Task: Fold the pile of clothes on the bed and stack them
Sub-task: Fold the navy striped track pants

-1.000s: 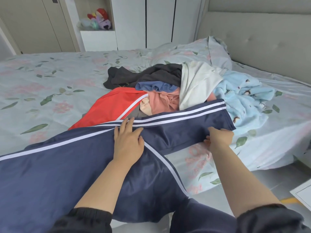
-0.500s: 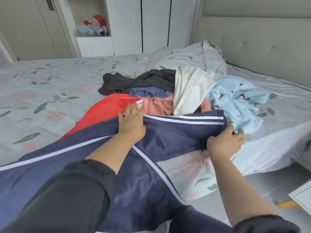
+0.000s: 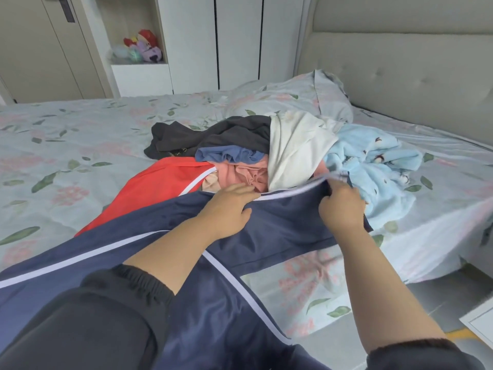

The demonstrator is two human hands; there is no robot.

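Two hands are laid on navy trousers (image 3: pixel 280 225) at frame ctr: left hand (image 3: pixel 229 206) is pressed flat, fingers straight; right hand (image 3: pixel 341 206) is pinched on the striped edge. Clothes pile (image 3: pixel 290 153) is heaped just behind, on bed (image 3: pixel 66 134). Plush toys (image 3: pixel 145 46) are held in shelf niche (image 3: pixel 114 22), upper left.

This is a bedroom in a home. A wide bed (image 3: pixel 80 145) made up in a flower print, with a matching pillow (image 3: pixel 293 100), stands against a padded headboard (image 3: pixel 400 76). Behind it are tall white wardrobe doors (image 3: pixel 237 41) and a nook (image 3: pixel 125 20) holding soft toys (image 3: pixel 145 46).
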